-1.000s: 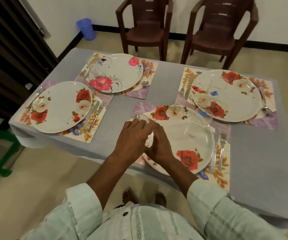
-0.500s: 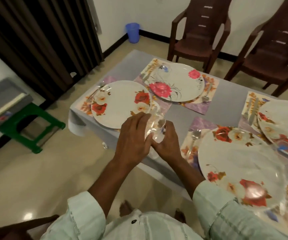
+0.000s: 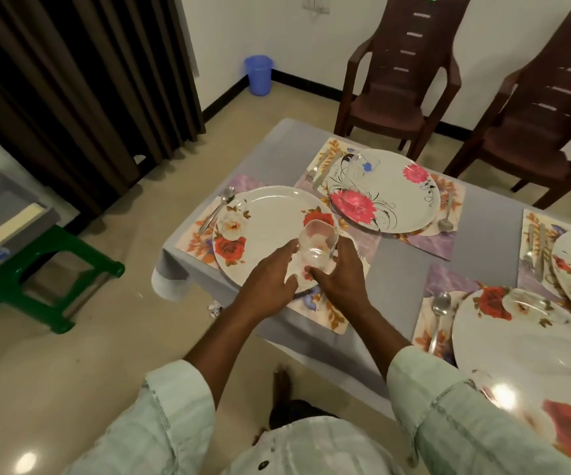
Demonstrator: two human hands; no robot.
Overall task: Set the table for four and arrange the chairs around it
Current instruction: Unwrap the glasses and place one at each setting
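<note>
Holding glass (image 3: pixel 317 246) between both hands' fingers | now above left plate (image 3: pixel 263 231) | earlier near table edge

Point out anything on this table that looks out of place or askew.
The glasses are odd: each sits on a plate rather than beside it. The hands hold one glass over the near-left plate; another glass rests on the far plate. Nothing looks spilled or broken.
</note>
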